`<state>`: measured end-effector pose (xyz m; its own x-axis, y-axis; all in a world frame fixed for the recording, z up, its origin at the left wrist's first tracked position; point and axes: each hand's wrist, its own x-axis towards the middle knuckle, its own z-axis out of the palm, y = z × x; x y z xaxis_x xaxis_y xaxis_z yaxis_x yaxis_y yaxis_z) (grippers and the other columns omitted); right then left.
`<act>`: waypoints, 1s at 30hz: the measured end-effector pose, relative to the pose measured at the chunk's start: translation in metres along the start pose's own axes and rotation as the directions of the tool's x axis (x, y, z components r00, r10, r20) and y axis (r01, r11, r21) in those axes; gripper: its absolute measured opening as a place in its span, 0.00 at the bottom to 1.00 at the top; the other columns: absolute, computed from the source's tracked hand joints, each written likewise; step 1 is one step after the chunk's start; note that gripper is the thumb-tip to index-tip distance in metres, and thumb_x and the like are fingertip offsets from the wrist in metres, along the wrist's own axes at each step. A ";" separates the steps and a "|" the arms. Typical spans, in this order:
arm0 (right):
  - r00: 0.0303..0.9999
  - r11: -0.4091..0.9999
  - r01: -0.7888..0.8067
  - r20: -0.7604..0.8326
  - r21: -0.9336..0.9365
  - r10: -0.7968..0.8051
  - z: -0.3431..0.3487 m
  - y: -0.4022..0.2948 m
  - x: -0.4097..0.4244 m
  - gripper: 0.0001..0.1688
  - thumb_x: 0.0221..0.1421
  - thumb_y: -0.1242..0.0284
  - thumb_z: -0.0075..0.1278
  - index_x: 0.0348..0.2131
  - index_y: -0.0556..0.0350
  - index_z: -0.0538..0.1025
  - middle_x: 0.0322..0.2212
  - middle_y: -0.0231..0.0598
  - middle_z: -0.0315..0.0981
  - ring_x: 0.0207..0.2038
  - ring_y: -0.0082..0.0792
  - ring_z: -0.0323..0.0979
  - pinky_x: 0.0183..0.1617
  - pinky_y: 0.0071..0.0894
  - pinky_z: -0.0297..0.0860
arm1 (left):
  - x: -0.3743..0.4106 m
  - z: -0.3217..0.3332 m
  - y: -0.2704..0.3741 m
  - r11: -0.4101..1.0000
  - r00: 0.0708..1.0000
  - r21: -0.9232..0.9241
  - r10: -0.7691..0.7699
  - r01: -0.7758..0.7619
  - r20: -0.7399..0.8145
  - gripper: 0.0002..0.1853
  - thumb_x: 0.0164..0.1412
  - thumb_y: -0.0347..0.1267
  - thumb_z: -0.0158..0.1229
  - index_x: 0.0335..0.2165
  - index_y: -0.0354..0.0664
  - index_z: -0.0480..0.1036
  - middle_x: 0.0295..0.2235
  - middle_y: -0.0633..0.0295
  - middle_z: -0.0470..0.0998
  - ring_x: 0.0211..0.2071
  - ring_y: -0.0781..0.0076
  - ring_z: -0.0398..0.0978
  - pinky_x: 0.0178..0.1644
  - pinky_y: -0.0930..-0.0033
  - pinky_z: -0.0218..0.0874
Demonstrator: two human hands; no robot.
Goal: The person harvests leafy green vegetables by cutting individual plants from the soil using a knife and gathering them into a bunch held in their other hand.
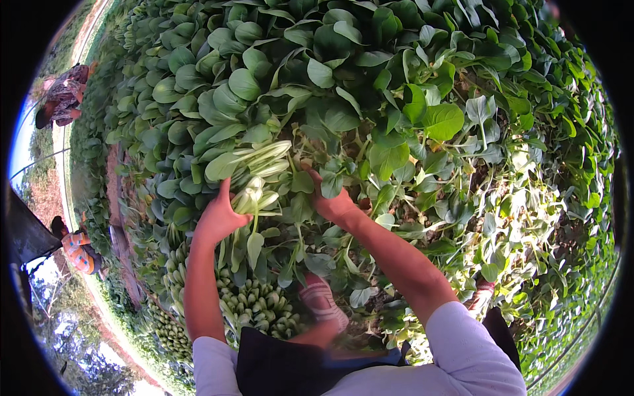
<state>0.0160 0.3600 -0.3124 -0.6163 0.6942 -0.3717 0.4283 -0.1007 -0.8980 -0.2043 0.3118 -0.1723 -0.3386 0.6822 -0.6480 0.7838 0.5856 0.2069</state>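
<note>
My left hand [222,214] is around a bunch of leafy greens with pale green stalks [255,198], its thumb resting near the stalk ends. More pale stalks [270,156] of the same plant lie just above that bunch. To the right, my right hand [329,198] reaches among the growing leafy greens [342,119], with leaves covering part of its fingers; whether it grips a stem cannot be told.
Harvested greens [257,302] stand packed with stalk ends up, left of my shoe [322,299]. Uprooted or wilted leaves [515,222] lie at right. Two people [64,94] work at the far left, near a brown strip [119,237].
</note>
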 end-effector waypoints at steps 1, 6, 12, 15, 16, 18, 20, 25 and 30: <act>0.994 0.992 0.095 -0.051 -0.080 -0.099 0.009 0.008 0.003 0.29 0.58 0.68 0.43 0.57 0.48 0.57 0.43 0.56 0.68 0.46 0.54 0.67 0.48 0.42 0.65 | -0.001 0.006 0.000 0.996 0.995 0.063 0.067 -0.062 -0.078 0.52 0.39 0.35 0.64 0.60 0.47 0.43 0.45 0.41 0.70 0.44 0.45 0.70 0.47 0.58 0.62; 0.985 0.987 -0.135 0.124 0.085 0.124 0.016 -0.012 -0.031 0.34 0.53 0.65 0.51 0.57 0.49 0.58 0.44 0.54 0.69 0.46 0.51 0.68 0.47 0.39 0.66 | -0.015 0.023 -0.026 0.986 0.955 0.101 0.156 -0.135 -0.251 0.41 0.41 0.31 0.63 0.55 0.46 0.54 0.38 0.45 0.73 0.37 0.44 0.71 0.41 0.54 0.64; 0.931 0.882 -0.251 -0.148 0.399 0.333 -0.028 -0.013 -0.109 0.16 0.50 0.70 0.55 0.36 0.58 0.67 0.18 0.32 0.62 0.19 0.26 0.63 0.24 0.26 0.63 | -0.093 0.029 0.002 0.764 0.889 -0.499 0.211 -0.410 -0.407 0.44 0.38 0.27 0.66 0.55 0.39 0.54 0.44 0.51 0.71 0.43 0.59 0.72 0.47 0.64 0.63; 0.949 0.651 -0.105 -0.120 0.751 0.291 -0.057 -0.073 -0.123 0.10 0.53 0.71 0.52 0.29 0.54 0.66 0.16 0.25 0.59 0.14 0.17 0.57 0.17 0.19 0.56 | -0.112 0.024 -0.008 0.706 0.670 -0.206 0.476 -0.677 -0.570 0.42 0.41 0.28 0.65 0.54 0.34 0.53 0.46 0.55 0.68 0.46 0.68 0.67 0.50 0.68 0.59; 0.970 0.658 -0.022 -0.143 0.753 0.196 -0.067 -0.085 -0.129 0.11 0.53 0.69 0.52 0.32 0.55 0.67 0.17 0.25 0.61 0.16 0.17 0.59 0.19 0.19 0.58 | -0.122 0.023 0.001 0.621 0.731 -0.416 0.423 -0.665 -0.536 0.43 0.40 0.28 0.66 0.54 0.34 0.54 0.47 0.55 0.68 0.47 0.68 0.67 0.51 0.68 0.58; 0.971 0.683 0.168 -0.237 0.711 0.009 -0.084 -0.128 -0.144 0.16 0.55 0.67 0.51 0.39 0.57 0.68 0.24 0.27 0.66 0.24 0.18 0.64 0.28 0.20 0.63 | -0.144 0.016 0.019 0.414 0.813 -0.702 0.363 -0.579 -0.456 0.43 0.38 0.28 0.66 0.54 0.36 0.56 0.47 0.57 0.67 0.48 0.69 0.66 0.52 0.69 0.56; 0.968 0.675 0.246 -0.216 0.695 -0.130 -0.086 -0.183 -0.167 0.28 0.56 0.64 0.50 0.53 0.58 0.64 0.44 0.34 0.67 0.45 0.24 0.66 0.47 0.26 0.63 | -0.191 0.004 0.020 0.234 0.875 -0.860 0.300 -0.454 -0.380 0.43 0.37 0.28 0.67 0.53 0.37 0.58 0.48 0.59 0.67 0.49 0.70 0.65 0.54 0.69 0.55; 0.876 0.389 0.431 -0.275 0.814 -0.395 -0.125 -0.237 -0.216 0.36 0.56 0.64 0.48 0.58 0.61 0.55 0.55 0.41 0.57 0.56 0.33 0.57 0.61 0.33 0.52 | -0.224 -0.045 0.037 0.297 0.725 -0.797 0.646 -0.526 -0.238 0.49 0.34 0.28 0.71 0.55 0.32 0.55 0.51 0.60 0.65 0.51 0.72 0.62 0.56 0.69 0.52; 0.833 0.337 0.423 -0.215 0.841 -0.509 -0.140 -0.278 -0.282 0.35 0.54 0.60 0.51 0.55 0.60 0.61 0.37 0.34 0.71 0.40 0.28 0.69 0.49 0.27 0.62 | -0.296 -0.082 0.066 0.287 0.668 -0.862 0.740 -0.419 -0.078 0.42 0.37 0.26 0.66 0.54 0.36 0.59 0.49 0.60 0.68 0.51 0.69 0.64 0.56 0.67 0.52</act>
<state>0.1631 0.2916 0.0754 -0.5894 0.7832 0.1979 -0.6724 -0.3398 -0.6575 -0.0952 0.1847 0.0929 0.3137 0.9231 -0.2223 -0.0821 0.2596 0.9622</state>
